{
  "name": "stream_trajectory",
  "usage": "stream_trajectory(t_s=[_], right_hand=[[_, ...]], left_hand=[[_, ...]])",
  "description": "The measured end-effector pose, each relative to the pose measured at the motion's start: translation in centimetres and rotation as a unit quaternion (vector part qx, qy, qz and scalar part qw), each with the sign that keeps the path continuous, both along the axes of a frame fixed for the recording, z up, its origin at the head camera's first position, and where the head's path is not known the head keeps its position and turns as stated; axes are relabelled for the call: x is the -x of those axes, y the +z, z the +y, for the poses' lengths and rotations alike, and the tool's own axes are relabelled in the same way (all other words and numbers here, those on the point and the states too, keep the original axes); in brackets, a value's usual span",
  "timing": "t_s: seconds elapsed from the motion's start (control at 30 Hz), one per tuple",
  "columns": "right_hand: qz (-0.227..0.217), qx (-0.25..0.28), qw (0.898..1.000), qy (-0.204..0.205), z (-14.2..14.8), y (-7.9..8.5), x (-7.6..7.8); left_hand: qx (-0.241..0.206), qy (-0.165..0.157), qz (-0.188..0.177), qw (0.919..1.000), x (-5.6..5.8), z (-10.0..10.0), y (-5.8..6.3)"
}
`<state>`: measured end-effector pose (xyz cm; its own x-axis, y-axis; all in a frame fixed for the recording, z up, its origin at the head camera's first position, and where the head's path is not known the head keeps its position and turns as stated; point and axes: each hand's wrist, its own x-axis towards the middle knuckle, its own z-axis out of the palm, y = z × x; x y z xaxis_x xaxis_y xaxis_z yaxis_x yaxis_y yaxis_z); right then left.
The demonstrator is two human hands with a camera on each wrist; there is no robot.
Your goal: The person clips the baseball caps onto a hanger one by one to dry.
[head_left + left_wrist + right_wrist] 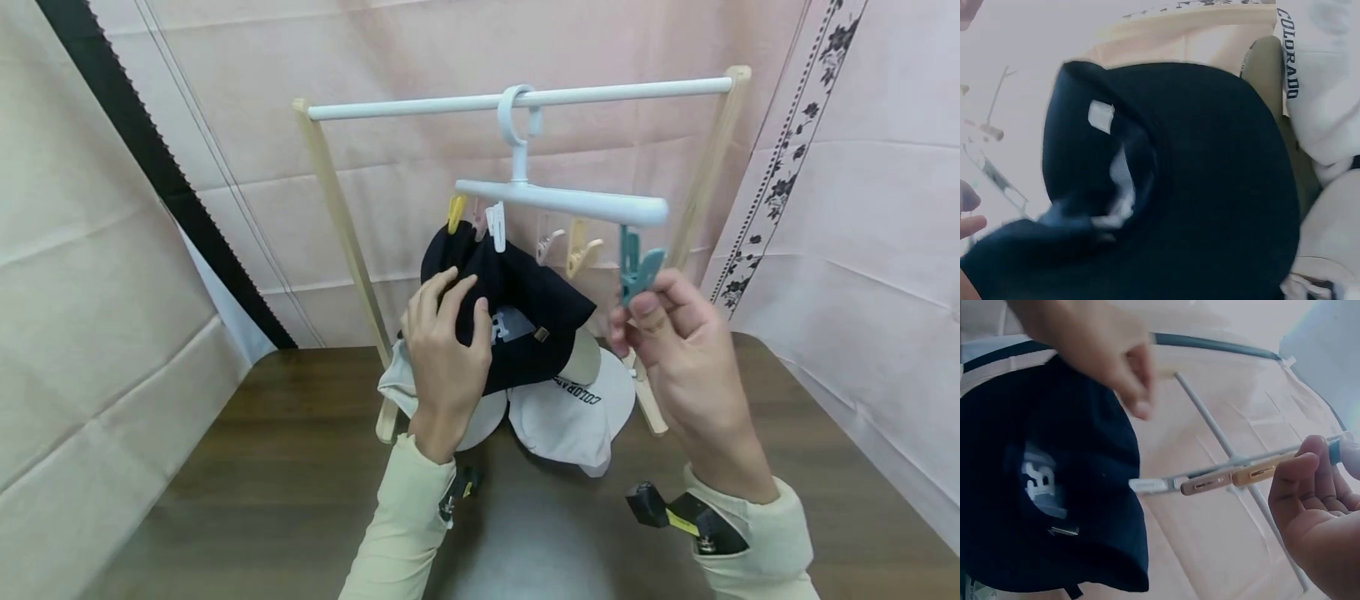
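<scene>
1. Head cam: got a dark hat [517,275] up under the left half of the hanger [562,198], right at the yellow clip [455,214] and the white clip [497,227]. Can't tell for sure which of those two actually bites the fabric. Left hand [447,354] in front of the hat, fingers loosely bent and spread well apart, holding nothing. Right hand [690,367] pinching the teal clip [639,279] between thumb and fingers, just under the hanger's right end. In between, a pink clip [549,242] and a tan clip [581,248]. Hanger hooked over a white rod [615,93]. Lower down, near the worktop [300,500], a white cap [562,421] with dark lettering, plus a beige brim [583,358] peeking out behind the dark hat.

2. Left wrist cam: mostly just dark hat, looking into its inside, with a pale label [1101,117] in there. "COLORADO" readable on the white cap over at the right. Only slivers of fingers at the left edge, too little to judge any hold.

3. Right wrist cam: dark hat again, pale letter and small metal buckle [1064,531] facing out. White clip touching its edge, with pink and tan lined up beyond. Right fingers curled around a bit of teal; left hand blurry up top.
</scene>
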<state>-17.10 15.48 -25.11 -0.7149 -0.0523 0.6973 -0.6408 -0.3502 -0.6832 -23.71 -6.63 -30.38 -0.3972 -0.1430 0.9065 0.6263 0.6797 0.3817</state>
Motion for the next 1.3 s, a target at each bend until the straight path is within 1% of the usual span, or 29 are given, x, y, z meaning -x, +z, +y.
stream_trajectory(t_s=[0.07, 0.1, 0.17, 0.27, 0.33, 0.43, 0.53, 0.6, 0.7, 0.77, 0.87, 0.97, 1.03, 1.1, 1.13, 1.2, 1.23, 1.27, 1.3], right_hand=[[0.006, -0.034, 0.999, -0.02, -0.7, -0.2, -0.2], [0.008, -0.052, 0.998, -0.034, -1.0, -0.2, -0.3], [0.01, -0.083, 0.995, -0.058, -1.7, -0.4, -0.5], [0.016, -0.108, 0.991, -0.072, -2.4, -0.5, -0.5], [0.016, -0.116, 0.99, -0.079, -2.7, -0.5, -0.5], [0.013, -0.125, 0.988, -0.089, -3.0, -0.5, -0.5], [0.008, -0.131, 0.987, -0.095, -3.3, -0.8, -0.4], [0.006, -0.134, 0.986, -0.095, -3.6, -1.1, -0.5], [0.003, -0.138, 0.985, -0.102, -4.0, -1.3, -0.6], [0.006, -0.141, 0.984, -0.107, -4.2, -1.4, -0.8], [0.015, -0.144, 0.984, -0.109, -4.8, -1.4, -0.9], [0.022, -0.147, 0.983, -0.106, -5.3, -1.4, -1.0], [0.025, -0.153, 0.982, -0.106, -5.6, -1.4, -1.1], [0.024, -0.157, 0.981, -0.108, -5.7, -1.4, -1.2], [0.024, -0.158, 0.981, -0.111, -5.7, -1.4, -1.2], [0.023, -0.156, 0.981, -0.115, -5.6, -1.5, -1.2], [0.022, -0.154, 0.981, -0.117, -5.6, -1.5, -1.2], [0.02, -0.153, 0.981, -0.118, -5.5, -1.6, -1.2], [0.019, -0.151, 0.981, -0.118, -5.4, -1.6, -1.2]], left_hand=[[0.007, -0.014, 0.033, 0.9993, -0.6, 0.5, 0.4], [0.011, -0.029, 0.04, 0.9987, -0.9, 0.7, 0.7], [0.013, -0.076, 0.038, 0.9963, -1.5, 1.1, 1.1], [0.005, -0.136, 0.016, 0.9906, -2.0, 1.5, 1.8], [-0.012, -0.164, 0.0, 0.9864, -1.7, 1.8, 2.0], [-0.045, -0.19, -0.021, 0.9806, -1.0, 2.4, 2.3], [-0.083, -0.22, -0.044, 0.9709, -0.3, 2.9, 2.4], [-0.108, -0.237, -0.053, 0.9641, 0.2, 3.3, 2.3], [-0.139, -0.249, -0.056, 0.9569, 0.7, 3.8, 2.1], [-0.149, -0.251, -0.053, 0.9549, 0.8, 4.1, 2.0], [-0.154, -0.25, -0.036, 0.9553, 0.6, 4.6, 1.9], [-0.156, -0.236, -0.015, 0.959, 0.1, 4.9, 2.0], [-0.162, -0.243, -0.012, 0.9562, -0.2, 5.0, 2.2], [-0.171, -0.271, -0.023, 0.9471, -0.5, 5.0, 2.5], [-0.175, -0.288, -0.03, 0.941, -0.6, 5.0, 2.7], [-0.182, -0.326, -0.046, 0.9263, -0.7, 4.9, 3.1], [-0.185, -0.34, -0.054, 0.9205, -0.8, 4.9, 3.3], [-0.186, -0.351, -0.061, 0.9156, -0.9, 4.9, 3.4], [-0.187, -0.357, -0.067, 0.9126, -1.0, 4.9, 3.6]])
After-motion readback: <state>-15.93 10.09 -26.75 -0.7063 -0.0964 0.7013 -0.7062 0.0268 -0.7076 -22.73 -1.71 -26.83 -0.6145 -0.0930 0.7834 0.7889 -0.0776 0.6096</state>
